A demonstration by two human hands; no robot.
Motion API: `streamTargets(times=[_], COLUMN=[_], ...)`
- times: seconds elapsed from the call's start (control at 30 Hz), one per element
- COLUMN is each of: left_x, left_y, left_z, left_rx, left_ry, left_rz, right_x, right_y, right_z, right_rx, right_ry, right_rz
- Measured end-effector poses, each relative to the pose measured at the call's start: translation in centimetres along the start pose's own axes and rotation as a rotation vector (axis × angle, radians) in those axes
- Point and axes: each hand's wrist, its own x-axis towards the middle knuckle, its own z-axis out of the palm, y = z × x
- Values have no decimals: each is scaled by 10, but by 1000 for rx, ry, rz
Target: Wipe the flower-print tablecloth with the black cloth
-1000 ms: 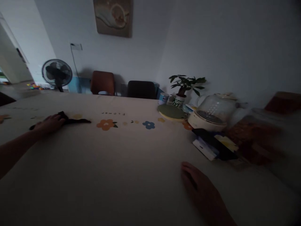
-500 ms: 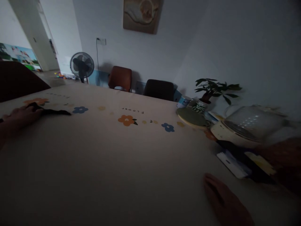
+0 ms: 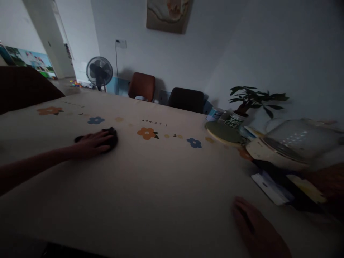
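My left hand (image 3: pixel 92 142) presses flat on a small black cloth (image 3: pixel 111 135), bunched under the fingers, on a cream tablecloth (image 3: pixel 150 172) printed with flowers. My left arm stretches across the table from the left edge. My right hand (image 3: pixel 255 231) rests palm down on the cloth-covered table near the front right, fingers together, holding nothing.
At the right stand a glass-lidded appliance (image 3: pixel 290 145), a green round mat (image 3: pixel 224 132), a potted plant (image 3: pixel 245 104), a tin (image 3: pixel 215 114) and flat packets (image 3: pixel 271 188). Two chairs (image 3: pixel 141 86) and a floor fan (image 3: pixel 99 71) are beyond the far edge.
My left hand has slid the black cloth to the right across the table, and the cloth is now bunched up. My right hand stays in place. The camera turned slightly left.
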Motion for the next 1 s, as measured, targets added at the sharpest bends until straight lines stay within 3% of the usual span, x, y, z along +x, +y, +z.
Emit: streamTargets(times=[0.1, 0.2, 0.37, 0.53, 0.67, 0.73, 0.8, 0.9, 1.0], left_x=[11, 19, 35, 48, 47, 43, 36, 19, -3], left_y=[72, 130, 217, 310, 367, 378, 374, 347, 303], left_z=[-2, -1, 9, 25, 33, 33, 32, 29, 24], left_rx=[-10, -33, -150, -254, -261, -240, -218, -198, -187], left_ry=[-70, -118, -183, -177, -151, -143, -147, -115, -94], left_rz=[104, 239, 474, 747, 844, 858, 879, 894, 865], right_x=[-1, -1, -3, 0, 4, 4, 3, 1, 0], right_y=[-3, -1, 5, 8, 12, 13, 13, 10, 8], right_z=[-2, -1, 8, 8, 1, -1, -1, 0, 0], right_rx=[-5, -4, 8, 30, 42, 49, 49, 50, 36], right_ry=[7, -4, 12, 0, -57, -70, -52, -15, -10], right_rz=[-20, -38, -23, -6, -28, -38, -21, 25, 28])
